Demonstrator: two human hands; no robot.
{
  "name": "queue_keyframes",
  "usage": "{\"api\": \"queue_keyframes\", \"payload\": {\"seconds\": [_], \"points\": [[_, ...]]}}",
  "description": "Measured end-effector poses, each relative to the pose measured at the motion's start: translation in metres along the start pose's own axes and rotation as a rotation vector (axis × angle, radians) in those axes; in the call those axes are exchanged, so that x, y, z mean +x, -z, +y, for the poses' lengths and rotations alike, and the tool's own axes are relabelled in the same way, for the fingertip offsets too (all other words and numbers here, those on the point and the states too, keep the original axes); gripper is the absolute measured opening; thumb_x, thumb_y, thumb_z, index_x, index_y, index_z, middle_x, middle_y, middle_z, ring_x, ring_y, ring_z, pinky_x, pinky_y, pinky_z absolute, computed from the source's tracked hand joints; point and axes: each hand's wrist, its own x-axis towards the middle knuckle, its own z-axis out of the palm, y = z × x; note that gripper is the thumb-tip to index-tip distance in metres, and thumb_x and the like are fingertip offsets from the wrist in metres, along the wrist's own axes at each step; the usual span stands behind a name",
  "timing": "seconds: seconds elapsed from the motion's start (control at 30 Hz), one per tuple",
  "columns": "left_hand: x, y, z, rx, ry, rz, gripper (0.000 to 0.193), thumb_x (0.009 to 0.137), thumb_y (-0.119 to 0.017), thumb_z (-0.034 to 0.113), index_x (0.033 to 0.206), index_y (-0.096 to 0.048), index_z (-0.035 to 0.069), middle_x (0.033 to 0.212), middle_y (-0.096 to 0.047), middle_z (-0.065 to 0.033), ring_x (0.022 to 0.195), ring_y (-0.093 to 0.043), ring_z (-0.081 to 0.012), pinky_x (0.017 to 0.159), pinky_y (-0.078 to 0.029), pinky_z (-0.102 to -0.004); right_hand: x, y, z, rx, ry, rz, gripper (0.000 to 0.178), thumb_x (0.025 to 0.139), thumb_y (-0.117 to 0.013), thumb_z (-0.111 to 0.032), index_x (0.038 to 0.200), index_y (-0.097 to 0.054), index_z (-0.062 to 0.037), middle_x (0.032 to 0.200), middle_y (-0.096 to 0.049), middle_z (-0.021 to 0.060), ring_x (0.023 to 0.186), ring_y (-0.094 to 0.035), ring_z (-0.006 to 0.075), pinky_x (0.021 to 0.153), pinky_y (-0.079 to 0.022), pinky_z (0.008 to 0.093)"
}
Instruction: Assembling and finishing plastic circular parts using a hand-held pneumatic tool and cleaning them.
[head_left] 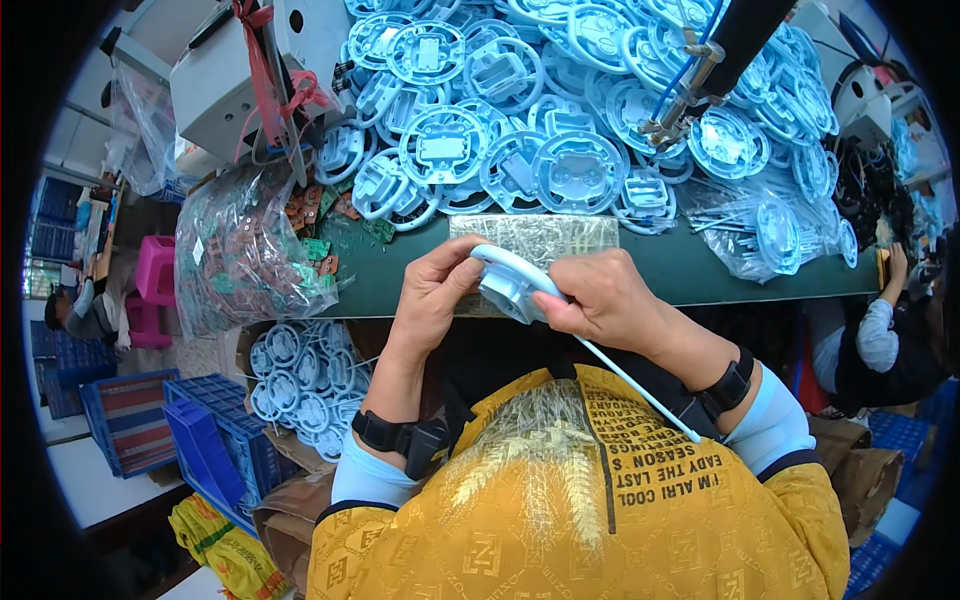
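Over the front edge of the green table, both hands hold a light blue plastic wheel-shaped part (512, 290), tilted, with a boxy piece at its centre. My left hand (435, 285) pinches the ring's upper left rim between thumb and fingers. Closed on the opposite side is my right hand (605, 300), its thumb pressed along the rim. From under that hand a thin light blue stick (640, 388) slants down toward my yellow top; where its upper end sits is hidden. Just beyond the hands, a plastic-wrapped pad (535, 236) lies on the table.
A big heap of similar wheel-shaped parts (440, 145) covers the table's far side. A metal-tipped tool (690, 90) hangs above it. Bags of circuit boards (240, 250) and sticks (735, 235) flank the pad. A box of parts (305, 375) stands below left; a co-worker (872, 335) sits right.
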Motion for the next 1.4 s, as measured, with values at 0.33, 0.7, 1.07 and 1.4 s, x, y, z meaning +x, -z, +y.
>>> {"api": "queue_keyframes", "payload": {"seconds": [0.33, 0.7, 1.07, 1.4], "points": [[-0.011, -0.014, 0.063, -0.428, -0.023, -0.275, 0.062, 0.101, -0.05, 0.009, 0.156, -0.021, 0.002, 0.137, -0.05, -0.0344, 0.119, -0.06, -0.0434, 0.083, -0.062, -0.0435, -0.009, -0.003, 0.041, 1.19, -0.694, 0.06, 0.05, 0.103, -0.05, -0.047, 0.115, -0.063, 0.0, 0.082, -0.066, 0.0039, 0.05, -0.052, 0.0056, 0.04, -0.037, 0.0177], [-0.039, 0.004, 0.059, -0.207, 0.137, -0.06, 0.062, 0.096, -0.061, 0.01, 0.15, -0.034, -0.001, 0.097, -0.07, -0.0115, 0.073, -0.068, -0.0154, 0.06, -0.058, -0.0256, 0.003, -0.018, 0.02, 0.985, -0.748, -0.131, 0.035, 0.104, -0.051, -0.034, 0.097, -0.064, -0.0018, 0.068, -0.061, 0.0017, 0.048, -0.052, 0.0067, 0.042, -0.039, 0.0205], [-0.261, 0.168, 0.011, -0.012, 0.135, 1.099, 0.059, 0.096, -0.063, 0.02, 0.148, -0.039, 0.004, 0.098, -0.069, -0.0103, 0.084, -0.07, -0.0182, 0.065, -0.058, -0.0311, 0.035, -0.051, 0.01, 0.833, -0.622, -0.417, 0.028, 0.103, -0.055, -0.026, 0.099, -0.066, -0.0005, 0.065, -0.059, 0.0027, 0.047, -0.048, 0.006, 0.044, -0.038, 0.0212], [-0.159, 0.17, 0.028, 0.673, 0.341, 0.483, 0.015, 0.091, -0.062, 0.011, 0.09, -0.066, -0.002, 0.07, -0.066, -0.008, 0.06, -0.066, -0.015, 0.058, -0.052, -0.0304, 0.025, -0.043, 0.017, 0.725, -0.66, -0.396, 0.02, 0.1, -0.059, -0.021, 0.097, -0.065, -0.0018, 0.067, -0.06, 0.0018, 0.049, -0.049, 0.0057, 0.046, -0.039, 0.0215]]}}
